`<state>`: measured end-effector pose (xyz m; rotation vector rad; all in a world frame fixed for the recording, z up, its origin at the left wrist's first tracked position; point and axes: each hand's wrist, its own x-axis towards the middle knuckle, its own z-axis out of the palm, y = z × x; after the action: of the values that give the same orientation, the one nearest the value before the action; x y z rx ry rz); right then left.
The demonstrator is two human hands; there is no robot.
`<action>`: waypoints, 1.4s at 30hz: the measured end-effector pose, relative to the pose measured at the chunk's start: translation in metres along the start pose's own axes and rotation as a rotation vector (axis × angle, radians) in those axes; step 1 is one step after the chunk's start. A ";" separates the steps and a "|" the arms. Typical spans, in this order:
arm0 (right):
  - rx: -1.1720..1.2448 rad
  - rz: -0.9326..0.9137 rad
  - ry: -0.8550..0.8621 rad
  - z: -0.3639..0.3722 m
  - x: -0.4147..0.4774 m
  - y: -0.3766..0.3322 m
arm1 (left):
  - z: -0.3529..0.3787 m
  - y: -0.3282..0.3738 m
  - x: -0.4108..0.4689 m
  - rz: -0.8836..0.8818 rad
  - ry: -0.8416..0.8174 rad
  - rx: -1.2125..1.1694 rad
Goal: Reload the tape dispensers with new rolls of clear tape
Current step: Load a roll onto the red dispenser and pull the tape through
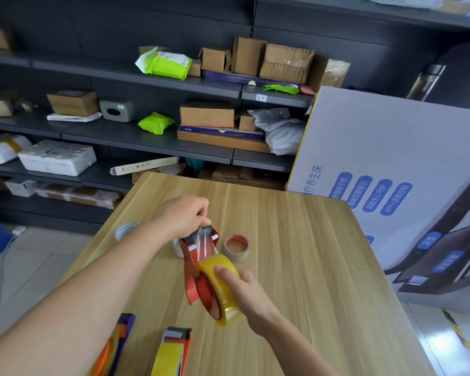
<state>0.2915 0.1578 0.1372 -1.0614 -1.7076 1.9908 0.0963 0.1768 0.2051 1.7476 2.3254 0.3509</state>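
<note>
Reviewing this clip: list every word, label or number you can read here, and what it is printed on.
"疗养生床": large white board leaning at the right.
"APP+语音控制": blue pill on that board; the other pills are too blurred to read with confidence.
"KB161": dark flat box on the middle shelf.
White shelf tag: handwritten, unreadable.
Red tape dispenser and tape roll: no text visible.

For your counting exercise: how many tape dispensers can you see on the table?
3: a red dispenser held mid-table, a red dispenser at the near edge, and a purple dispenser left of it, partly cropped.
</note>
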 end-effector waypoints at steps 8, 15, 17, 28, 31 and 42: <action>0.025 -0.027 -0.041 -0.001 -0.002 -0.004 | 0.009 -0.013 0.001 -0.067 0.076 -0.370; -0.004 -0.013 -0.089 0.000 0.001 -0.005 | 0.001 -0.024 0.005 -0.070 0.044 -0.464; -0.013 -0.008 -0.086 0.001 0.003 -0.004 | -0.003 -0.024 0.005 -0.033 0.042 -0.388; 0.037 -0.047 -0.031 0.005 0.009 -0.008 | -0.010 -0.043 0.005 0.047 0.139 -0.233; 0.006 -0.042 0.009 0.007 0.010 -0.003 | -0.017 -0.043 0.009 -0.031 0.071 -0.465; 0.070 -0.024 0.059 0.005 0.009 0.001 | -0.029 -0.060 0.008 -0.221 -0.352 -1.009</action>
<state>0.2828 0.1599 0.1334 -1.0598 -1.6011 1.9690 0.0307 0.1670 0.2132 0.9431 1.5874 0.8875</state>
